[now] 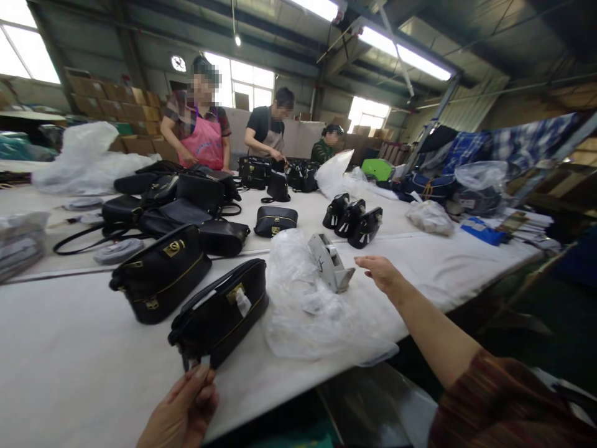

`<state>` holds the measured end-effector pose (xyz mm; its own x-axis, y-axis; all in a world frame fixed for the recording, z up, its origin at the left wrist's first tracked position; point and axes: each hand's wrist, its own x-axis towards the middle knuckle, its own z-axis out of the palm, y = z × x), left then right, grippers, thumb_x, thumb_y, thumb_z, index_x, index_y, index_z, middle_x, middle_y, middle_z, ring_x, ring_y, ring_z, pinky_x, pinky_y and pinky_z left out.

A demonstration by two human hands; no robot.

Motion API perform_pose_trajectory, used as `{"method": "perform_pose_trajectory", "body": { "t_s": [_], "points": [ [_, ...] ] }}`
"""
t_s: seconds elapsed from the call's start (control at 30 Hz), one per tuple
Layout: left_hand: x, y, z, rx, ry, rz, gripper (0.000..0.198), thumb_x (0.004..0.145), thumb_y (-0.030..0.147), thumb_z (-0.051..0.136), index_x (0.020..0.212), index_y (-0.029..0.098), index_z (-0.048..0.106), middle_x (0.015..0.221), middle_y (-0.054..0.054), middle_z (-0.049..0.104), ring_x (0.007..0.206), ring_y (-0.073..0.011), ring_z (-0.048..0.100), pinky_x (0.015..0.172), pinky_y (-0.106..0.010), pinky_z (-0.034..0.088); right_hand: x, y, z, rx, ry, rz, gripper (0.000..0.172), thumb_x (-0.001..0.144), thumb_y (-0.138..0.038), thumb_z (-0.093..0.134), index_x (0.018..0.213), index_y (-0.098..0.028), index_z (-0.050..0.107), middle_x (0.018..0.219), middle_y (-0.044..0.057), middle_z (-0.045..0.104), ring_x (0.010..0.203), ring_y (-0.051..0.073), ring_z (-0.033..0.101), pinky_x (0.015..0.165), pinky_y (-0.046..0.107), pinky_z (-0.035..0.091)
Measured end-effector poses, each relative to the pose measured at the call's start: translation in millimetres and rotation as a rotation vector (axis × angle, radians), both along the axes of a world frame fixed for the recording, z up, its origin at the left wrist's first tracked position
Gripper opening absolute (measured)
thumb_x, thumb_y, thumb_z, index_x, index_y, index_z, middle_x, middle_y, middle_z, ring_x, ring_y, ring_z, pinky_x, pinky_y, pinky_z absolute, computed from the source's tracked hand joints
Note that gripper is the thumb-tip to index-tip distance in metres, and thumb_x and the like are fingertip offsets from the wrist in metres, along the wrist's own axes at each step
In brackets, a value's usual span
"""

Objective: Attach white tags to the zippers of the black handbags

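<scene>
My left hand is closed in a pinch at the near lower end of a black handbag. A small pale strip shows at its fingertips. The handbag has a gold zip line, and white wrapping covers part of its gold clasp. My right hand reaches out beside the cutting end of a grey tape dispenser, fingers pressed together; anything between them is too small to make out. The dispenser rests on crumpled transparent plastic bags. Left of the first handbag stands a second black handbag with a gold clasp.
Behind lies a pile of black bags with straps. One small black bag and three more stand across the white table. Grey tape rolls lie left. Several people work on the far side.
</scene>
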<state>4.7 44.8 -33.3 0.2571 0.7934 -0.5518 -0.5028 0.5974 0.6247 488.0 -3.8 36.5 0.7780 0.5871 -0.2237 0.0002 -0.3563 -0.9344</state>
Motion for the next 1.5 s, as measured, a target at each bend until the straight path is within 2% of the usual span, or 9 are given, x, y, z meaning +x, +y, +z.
{"method": "perform_pose_trajectory", "body": {
  "t_s": [0.2, 0.4, 0.63, 0.73, 0.83, 0.93, 1.13, 1.27, 1.5],
  "points": [
    [0.4, -0.2, 0.9, -0.016, 0.025, 0.013, 0.011, 0.083, 0.003, 0.064, 0.09, 0.012, 0.066, 0.079, -0.001, 0.062, 0.055, -0.0057, 0.056, 0.055, -0.019, 0.059, -21.1, -22.0, -16.8, -0.038, 0.028, 0.032, 0.017, 0.067, -0.03, 0.071, 0.071, -0.015, 0.063, 0.068, 0.004, 0.065, 0.05, 0.009, 0.049, 0.044, 0.021, 0.034],
    [0.5, 1.3, -0.1, -0.021, 0.033, 0.002, 0.012, 0.083, 0.004, 0.064, 0.09, 0.013, 0.066, 0.079, -0.001, 0.062, 0.055, -0.0061, 0.055, 0.056, -0.02, 0.058, -31.5, -13.1, -30.9, -0.134, -0.11, -0.001, 0.011, 0.07, -0.027, 0.063, 0.065, -0.017, 0.06, 0.064, 0.004, 0.064, 0.05, 0.011, 0.05, 0.047, 0.023, 0.038],
    [5.1, -5.1, 9.1, -0.004, -0.015, 0.03, 0.014, 0.076, 0.007, 0.074, 0.085, 0.011, 0.065, 0.073, -0.002, 0.062, 0.052, -0.0057, 0.054, 0.05, -0.017, 0.052, -32.3, -22.5, -11.4, -0.33, -0.459, 0.07, 0.017, 0.06, -0.018, 0.061, 0.044, -0.021, 0.057, 0.057, 0.007, 0.064, 0.076, 0.025, 0.062, 0.06, 0.03, 0.038],
    [6.5, -7.4, 12.3, -0.003, -0.073, 0.01, 0.021, 0.071, 0.015, 0.082, 0.081, 0.012, 0.064, 0.071, -0.002, 0.063, 0.052, -0.005, 0.053, 0.05, -0.016, 0.049, -41.8, -35.1, -16.0, -0.403, -0.634, 0.179, 0.013, 0.066, -0.032, 0.064, 0.061, -0.022, 0.07, 0.064, 0.007, 0.07, 0.07, 0.026, 0.062, 0.059, 0.032, 0.041],
    [7.0, -7.8, 12.5, 0.005, -0.113, 0.011, 0.031, 0.064, 0.021, 0.088, 0.08, 0.012, 0.064, 0.07, -0.001, 0.063, 0.052, -0.0042, 0.053, 0.051, -0.015, 0.048, -83.0, -37.5, -21.5, -0.274, -0.499, 0.529, 0.034, 0.073, -0.05, 0.066, 0.085, -0.02, 0.075, 0.071, 0.007, 0.071, 0.061, 0.021, 0.06, 0.056, 0.03, 0.045],
    [7.7, -10.5, 13.4, 0.018, -0.1, 0.017, 0.036, 0.06, 0.025, 0.09, 0.081, 0.012, 0.064, 0.07, 0.0, 0.063, 0.053, -0.0042, 0.053, 0.052, -0.016, 0.048, -162.1, -27.2, -16.4, -0.12, -0.423, 0.822, 0.031, 0.08, -0.049, 0.064, 0.082, -0.019, 0.073, 0.07, 0.005, 0.069, 0.063, 0.018, 0.06, 0.059, 0.028, 0.046],
    [7.6, -14.0, 15.7, 0.065, -0.091, -0.025, 0.038, 0.06, 0.03, 0.09, 0.079, 0.012, 0.062, 0.07, 0.0, 0.062, 0.052, -0.0037, 0.051, 0.052, -0.017, 0.044, -300.5, 18.8, -3.5, 0.071, -0.396, 1.052, 0.022, 0.084, -0.036, 0.059, 0.073, -0.021, 0.07, 0.067, 0.001, 0.069, 0.063, 0.017, 0.061, 0.061, 0.027, 0.046],
    [7.2, -13.7, 13.9, 0.112, -0.095, -0.032, 0.038, 0.06, 0.032, 0.09, 0.077, 0.011, 0.063, 0.071, 0.0, 0.06, 0.053, -0.0037, 0.05, 0.052, -0.017, 0.042, -324.2, 36.2, -10.6, 0.083, -0.407, 1.081, 0.018, 0.083, -0.032, 0.061, 0.075, -0.021, 0.073, 0.074, 0.002, 0.074, 0.069, 0.017, 0.066, 0.064, 0.026, 0.046],
    [7.1, -13.8, 12.6, 0.124, -0.111, -0.042, 0.04, 0.058, 0.035, 0.09, 0.077, 0.011, 0.065, 0.071, -0.001, 0.061, 0.053, -0.0043, 0.049, 0.052, -0.019, 0.042, -323.2, 40.7, -16.0, 0.006, -0.512, 1.032, 0.02, 0.083, -0.033, 0.061, 0.074, -0.02, 0.072, 0.07, 0.002, 0.073, 0.064, 0.017, 0.065, 0.058, 0.025, 0.043]
  ]
}}
